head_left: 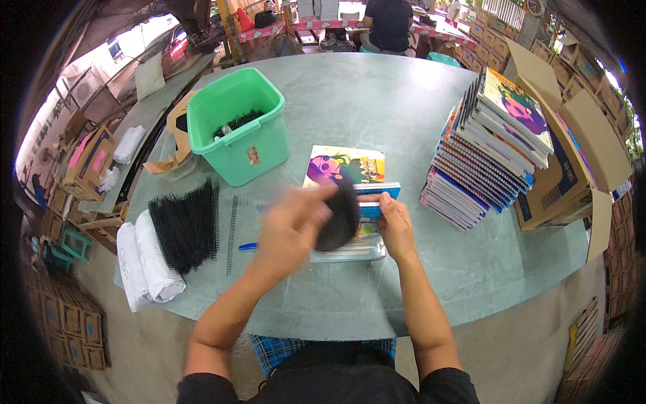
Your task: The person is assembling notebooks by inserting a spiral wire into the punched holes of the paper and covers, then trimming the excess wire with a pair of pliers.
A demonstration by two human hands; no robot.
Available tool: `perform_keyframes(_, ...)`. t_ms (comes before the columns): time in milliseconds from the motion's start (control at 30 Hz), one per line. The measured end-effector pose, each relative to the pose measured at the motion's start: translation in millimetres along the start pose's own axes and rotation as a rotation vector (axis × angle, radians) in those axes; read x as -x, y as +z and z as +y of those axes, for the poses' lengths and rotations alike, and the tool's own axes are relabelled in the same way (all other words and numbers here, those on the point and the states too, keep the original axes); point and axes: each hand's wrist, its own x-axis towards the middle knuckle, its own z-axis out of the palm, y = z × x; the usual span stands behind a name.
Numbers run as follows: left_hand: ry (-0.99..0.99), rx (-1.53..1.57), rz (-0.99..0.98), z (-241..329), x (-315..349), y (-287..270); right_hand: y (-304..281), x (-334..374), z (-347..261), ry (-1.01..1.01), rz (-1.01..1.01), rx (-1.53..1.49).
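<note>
My left hand is smeared by motion over the middle of the table. A black oval pad shows against its fingers, blurred along with it. Thumb and fingers of my right hand grip the right end of a blue-edged notebook. Part of this notebook is hidden behind the pad and my left hand. Just beyond lies a book with a colourful illustrated cover. Nearer to me, more books lie under my hands. A loose black spiral coil and a blue pen-like thing are left of my left hand.
A green bin with black coils inside stands at the far left. Bundled black coils rest beside white wrapped rolls. To the right rise a tall notebook stack and an open carton. Another person sits beyond the table.
</note>
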Motion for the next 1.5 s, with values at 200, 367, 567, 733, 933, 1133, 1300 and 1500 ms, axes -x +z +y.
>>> perform_keyframes(200,0.038,0.003,0.141,0,-11,10,6,-1,4,-0.091,-0.01,-0.036)
perform_keyframes(367,-0.111,-0.171,-0.441,-3,29,42,-2,1,9,-0.095,-0.067,-0.044)
perform_keyframes(567,0.035,-0.247,-0.108,-6,33,31,7,5,14,-0.261,-0.03,0.025)
perform_keyframes(733,0.281,-0.622,-0.1,-9,-14,13,6,7,-1,-0.111,0.021,-0.046)
perform_keyframes(933,0.206,-0.459,-0.092,2,-23,23,-6,22,30,-0.102,0.171,0.063)
perform_keyframes(1133,0.395,-0.442,-0.148,9,-26,56,-8,23,37,-0.187,0.194,0.057)
perform_keyframes(1300,0.388,-0.402,-0.107,5,-27,56,-3,25,46,-0.232,0.267,0.15)
perform_keyframes(1500,0.466,-0.349,0.022,18,-23,29,-1,22,21,-0.161,0.198,0.258)
